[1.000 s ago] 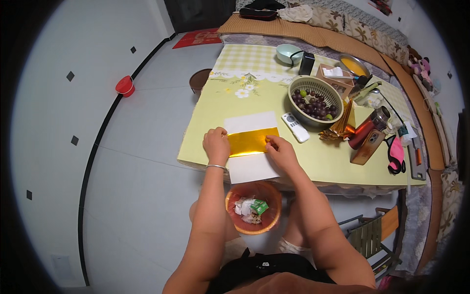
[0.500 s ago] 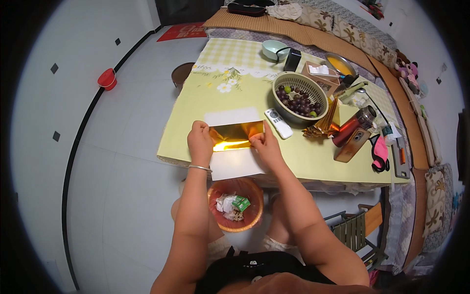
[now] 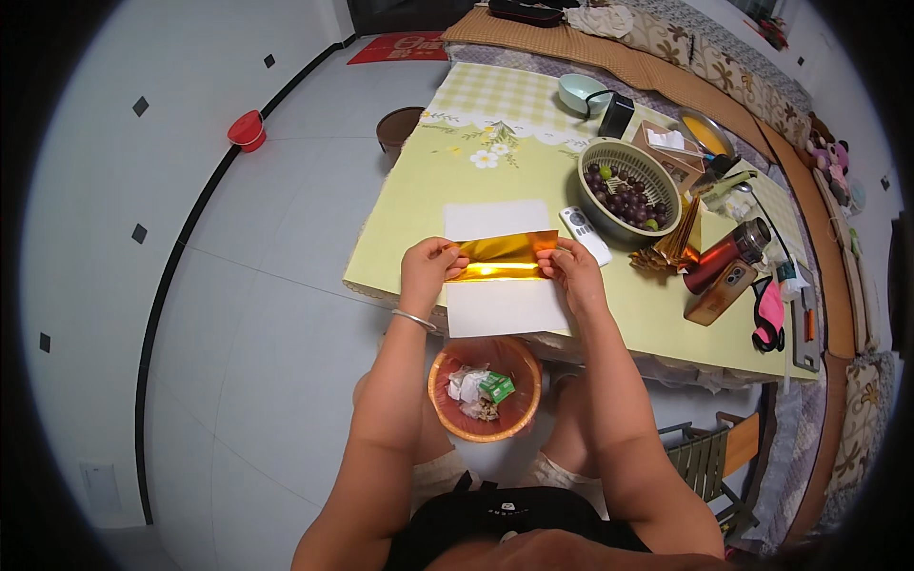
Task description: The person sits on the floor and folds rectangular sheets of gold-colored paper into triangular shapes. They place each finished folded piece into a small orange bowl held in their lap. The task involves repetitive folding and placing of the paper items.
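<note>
A strip of shiny gold foil paper (image 3: pixel 505 249) is stretched between my two hands, above a white sheet of paper (image 3: pixel 507 309) at the table's near edge. My left hand (image 3: pixel 427 273) pinches the foil's left end, thumb on its face. At its right end my right hand (image 3: pixel 577 276) grips it between thumb and fingers. The foil's lower part catches bright light. The white sheet shows both beyond and in front of the foil. Just right of my right hand lies a white remote control (image 3: pixel 585 236).
A basin of grapes (image 3: pixel 628 187), folded gold foil (image 3: pixel 671 246), a red thermos (image 3: pixel 725 257) and a phone (image 3: pixel 721 293) stand or lie to the right on the table (image 3: pixel 405 214). Below its near edge is a lined waste bin (image 3: pixel 441 381). A folding chair (image 3: pixel 703 457) stands lower right.
The whole view has shifted, so the table and its things appear farther right. My left thumb now lies on the foil's face. The foil looks flatter and its bright reflection has changed shape.
</note>
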The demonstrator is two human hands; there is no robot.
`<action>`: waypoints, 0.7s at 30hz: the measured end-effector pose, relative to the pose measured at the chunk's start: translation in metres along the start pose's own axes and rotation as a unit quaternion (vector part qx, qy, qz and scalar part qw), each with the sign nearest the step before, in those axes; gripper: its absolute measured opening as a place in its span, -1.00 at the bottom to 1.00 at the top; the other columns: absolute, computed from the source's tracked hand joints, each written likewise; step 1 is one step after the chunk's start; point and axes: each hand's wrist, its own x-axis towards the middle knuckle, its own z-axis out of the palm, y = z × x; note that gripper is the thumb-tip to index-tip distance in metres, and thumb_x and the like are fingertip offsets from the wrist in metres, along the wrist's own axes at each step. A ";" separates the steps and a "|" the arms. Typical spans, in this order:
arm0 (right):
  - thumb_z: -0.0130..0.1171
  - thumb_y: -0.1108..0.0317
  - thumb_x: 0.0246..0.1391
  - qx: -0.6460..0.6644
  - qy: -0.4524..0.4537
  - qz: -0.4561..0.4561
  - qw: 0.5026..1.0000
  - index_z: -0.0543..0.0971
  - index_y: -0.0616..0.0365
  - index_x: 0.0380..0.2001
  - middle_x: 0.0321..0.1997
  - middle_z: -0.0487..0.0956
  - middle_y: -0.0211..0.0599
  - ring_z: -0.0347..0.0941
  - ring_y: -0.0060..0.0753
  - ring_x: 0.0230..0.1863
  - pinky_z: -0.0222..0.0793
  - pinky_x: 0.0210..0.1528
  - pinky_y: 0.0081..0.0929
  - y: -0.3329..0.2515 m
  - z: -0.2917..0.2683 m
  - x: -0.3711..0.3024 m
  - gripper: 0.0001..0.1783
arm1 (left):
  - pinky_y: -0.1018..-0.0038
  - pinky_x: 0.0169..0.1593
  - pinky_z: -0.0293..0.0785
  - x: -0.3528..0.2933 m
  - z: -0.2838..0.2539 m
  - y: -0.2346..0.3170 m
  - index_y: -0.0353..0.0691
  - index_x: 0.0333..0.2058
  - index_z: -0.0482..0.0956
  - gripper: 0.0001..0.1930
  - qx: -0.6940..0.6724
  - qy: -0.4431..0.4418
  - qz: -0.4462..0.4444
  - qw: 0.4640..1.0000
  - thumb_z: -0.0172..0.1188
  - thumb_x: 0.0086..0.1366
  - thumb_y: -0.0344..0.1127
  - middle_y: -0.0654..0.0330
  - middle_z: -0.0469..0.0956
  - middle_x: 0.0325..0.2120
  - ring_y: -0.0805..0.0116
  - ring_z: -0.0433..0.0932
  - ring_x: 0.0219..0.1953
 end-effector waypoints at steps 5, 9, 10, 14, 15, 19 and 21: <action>0.08 0.44 0.33 0.012 0.009 -0.001 1.000 0.48 0.31 -0.15 -0.24 0.65 -0.09 0.58 -0.49 -0.39 0.58 -0.28 -0.58 -0.001 0.001 0.000 -0.86 | 0.63 -0.30 0.65 0.000 0.000 -0.002 -0.43 -0.26 0.60 -0.90 0.000 0.006 0.009 1.000 0.16 0.36 -0.49 0.10 0.65 -0.39 0.42 0.69 -0.36; 0.10 0.41 0.33 -0.003 0.033 0.000 0.999 0.49 0.27 -0.29 -0.34 0.65 -0.11 0.57 -0.47 -0.48 0.59 -0.37 -0.57 0.000 0.003 0.001 -0.87 | 0.63 -0.31 0.65 0.004 -0.003 -0.008 -0.43 -0.30 0.60 -0.93 -0.007 0.021 0.011 1.000 0.18 0.34 -0.52 0.11 0.64 -0.39 0.41 0.69 -0.36; 0.09 0.40 0.34 -0.005 0.037 0.005 0.999 0.49 0.25 -0.29 -0.34 0.66 -0.13 0.57 -0.48 -0.48 0.59 -0.37 -0.57 0.000 0.002 0.002 -0.87 | 0.63 -0.31 0.64 0.004 -0.001 -0.007 -0.43 -0.31 0.59 -0.93 -0.010 0.021 0.011 1.000 0.19 0.34 -0.53 0.11 0.64 -0.39 0.41 0.69 -0.36; 0.05 0.39 0.36 -0.020 0.046 0.025 0.998 0.49 0.21 -0.29 -0.36 0.66 -0.16 0.58 -0.48 -0.48 0.59 -0.39 -0.56 -0.002 0.002 0.001 -0.86 | 0.64 -0.33 0.63 0.001 -0.003 -0.007 -0.43 -0.35 0.59 -0.95 0.023 0.027 0.010 0.999 0.22 0.31 -0.55 0.11 0.64 -0.40 0.42 0.69 -0.37; 0.05 0.39 0.36 -0.025 0.048 0.030 0.998 0.49 0.22 -0.30 -0.36 0.66 -0.16 0.59 -0.47 -0.47 0.59 -0.40 -0.56 -0.004 0.003 -0.001 -0.86 | 0.64 -0.33 0.63 0.002 -0.005 -0.009 -0.43 -0.37 0.58 -0.94 0.025 0.029 0.014 0.999 0.23 0.30 -0.55 0.11 0.64 -0.41 0.42 0.68 -0.38; 0.05 0.38 0.35 -0.095 0.049 0.037 0.994 0.49 0.22 -0.30 -0.38 0.67 -0.15 0.62 -0.44 -0.50 0.58 -0.46 -0.55 -0.008 0.004 -0.004 -0.85 | 0.63 -0.36 0.60 0.002 -0.007 -0.011 -0.42 -0.42 0.57 -0.91 0.043 0.029 0.024 0.998 0.26 0.28 -0.55 0.13 0.63 -0.47 0.47 0.65 -0.43; 0.06 0.37 0.34 -0.128 0.050 0.039 0.990 0.49 0.21 -0.30 -0.39 0.67 -0.16 0.63 -0.44 -0.50 0.57 -0.49 -0.56 -0.011 0.006 -0.008 -0.86 | 0.63 -0.38 0.58 0.001 -0.009 -0.011 -0.41 -0.44 0.57 -0.90 0.073 0.032 0.035 0.996 0.28 0.27 -0.54 0.15 0.63 -0.50 0.49 0.63 -0.46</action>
